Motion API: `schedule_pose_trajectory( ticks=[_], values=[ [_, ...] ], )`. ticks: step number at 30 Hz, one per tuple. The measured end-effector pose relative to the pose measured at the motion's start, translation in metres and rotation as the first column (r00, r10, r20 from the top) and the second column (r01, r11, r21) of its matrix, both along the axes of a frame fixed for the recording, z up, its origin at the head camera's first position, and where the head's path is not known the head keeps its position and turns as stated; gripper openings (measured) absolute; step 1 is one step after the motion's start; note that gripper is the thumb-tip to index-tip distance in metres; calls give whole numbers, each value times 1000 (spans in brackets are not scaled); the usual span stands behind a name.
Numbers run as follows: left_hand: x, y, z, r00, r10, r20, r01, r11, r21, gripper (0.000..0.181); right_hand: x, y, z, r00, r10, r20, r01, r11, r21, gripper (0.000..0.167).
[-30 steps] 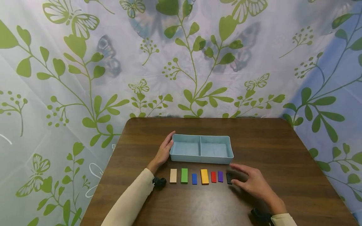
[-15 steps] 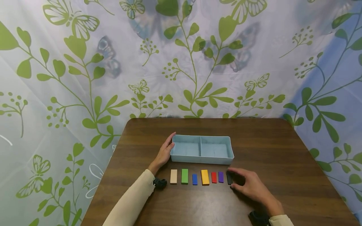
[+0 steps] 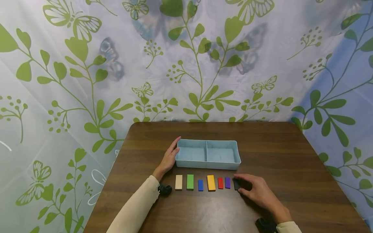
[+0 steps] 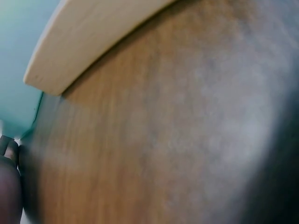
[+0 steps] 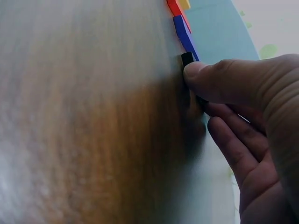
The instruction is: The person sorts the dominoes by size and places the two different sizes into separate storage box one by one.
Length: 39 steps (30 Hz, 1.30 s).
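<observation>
A light blue two-compartment tray stands on the table. At its left end my left hand holds it, fingers along the outside and thumb over the rim. In front lies a row of coloured blocks: beige, green, blue, yellow, red and purple. At the right end of the row, my right hand pinches a black block lengthwise. Its thumb presses one end of the black block in the right wrist view; the fingers partly hide behind it.
The brown wooden table reaches back to a patterned cloth of leaves and butterflies. A close, large beige block fills the upper left of the left wrist view. Black straps sit on both wrists.
My right hand has moved slightly left, and its thumb and index finger have closed onto the ends of the black block. The left hand's thumb has shifted slightly farther over the tray's rim.
</observation>
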<state>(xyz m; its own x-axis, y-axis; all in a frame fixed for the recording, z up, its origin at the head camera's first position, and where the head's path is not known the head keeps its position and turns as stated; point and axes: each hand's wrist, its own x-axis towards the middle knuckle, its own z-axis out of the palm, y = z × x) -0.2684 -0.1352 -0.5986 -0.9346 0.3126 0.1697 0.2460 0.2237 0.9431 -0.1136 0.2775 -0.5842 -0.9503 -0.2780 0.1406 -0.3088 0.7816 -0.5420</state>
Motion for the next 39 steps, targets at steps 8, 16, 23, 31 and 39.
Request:
schedule_pose_trajectory(
  ticks=[8, 16, 23, 31, 39],
  values=[
    [4, 5, 5, 999, 43, 31, -43, 999, 15, 55, -2, 1, 4, 1000, 10, -3, -10, 1000, 5, 58],
    [2, 2, 1, 999, 31, 18, -31, 1000, -1, 56, -8, 5, 21, 1000, 22, -12, -22, 1000, -19, 58],
    [2, 2, 0, 999, 31, -19, -31, 999, -34, 56, -16, 9, 36, 992, 59, -113, -60, 998, -11, 60],
    [3, 4, 2, 999, 48, -9, -48, 998, -29, 55, -24, 10, 59, 993, 44, -109, -47, 999, -24, 57],
    [4, 5, 3, 999, 41, 8, -41, 999, 6, 55, -40, 6, 73, 990, 43, -135, -49, 998, -42, 57]
  ],
)
